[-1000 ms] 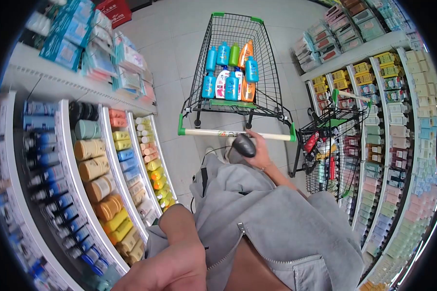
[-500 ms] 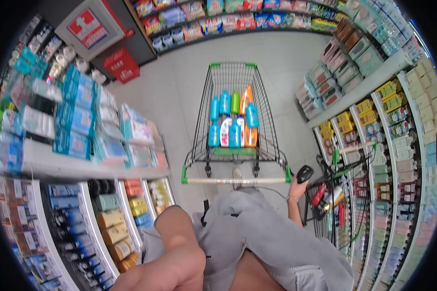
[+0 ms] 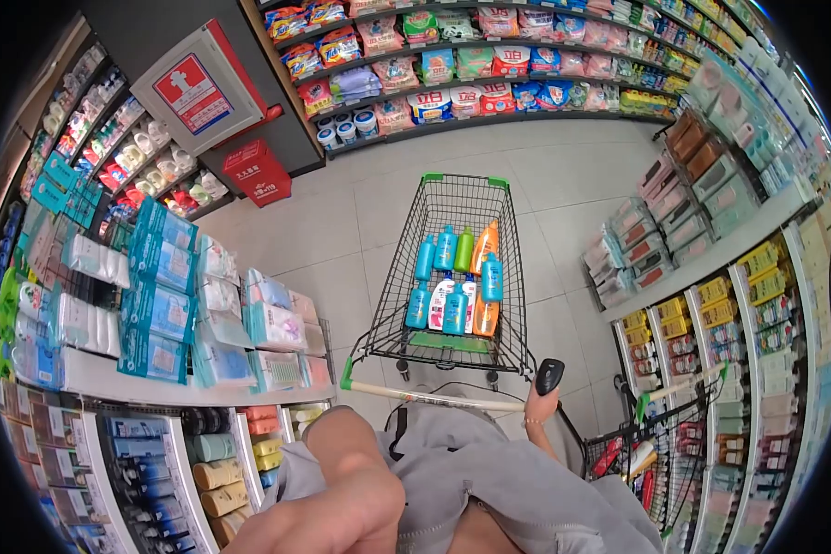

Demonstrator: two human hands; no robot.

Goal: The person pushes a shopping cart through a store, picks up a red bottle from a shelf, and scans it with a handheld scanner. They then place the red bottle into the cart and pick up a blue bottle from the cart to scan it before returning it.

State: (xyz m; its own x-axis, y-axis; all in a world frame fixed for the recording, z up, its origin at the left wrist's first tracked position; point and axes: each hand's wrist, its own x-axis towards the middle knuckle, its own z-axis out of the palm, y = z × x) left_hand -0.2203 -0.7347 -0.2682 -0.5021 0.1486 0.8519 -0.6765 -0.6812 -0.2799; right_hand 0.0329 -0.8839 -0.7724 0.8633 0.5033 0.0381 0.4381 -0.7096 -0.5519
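Observation:
In the head view my right hand (image 3: 542,407) is closed around a black rounded handheld device (image 3: 548,376), at the right end of a shopping cart's handle (image 3: 434,397). A bracelet circles that wrist. My left arm bends back toward the camera, and the left hand (image 3: 309,528) shows only in part at the bottom edge, with its fingers hidden. Ahead stands the wire shopping cart (image 3: 385,288). Inside it are several blue bottles (image 3: 445,249), a green bottle (image 3: 464,250), orange bottles (image 3: 486,242) and white bottles (image 3: 442,303).
A second cart (image 3: 679,403) with goods stands close on my right. Shelves with packaged towels (image 3: 162,295) line the left; boxed goods (image 3: 656,247) line the right. Laundry packs (image 3: 434,104) fill the far shelves. A red box (image 3: 257,173) sits by the dark pillar.
My view has tilted upward, so more of the far shelves shows. The cart sits lower in view and slightly turned. My right hand with the black device is now closer against the handle's end.

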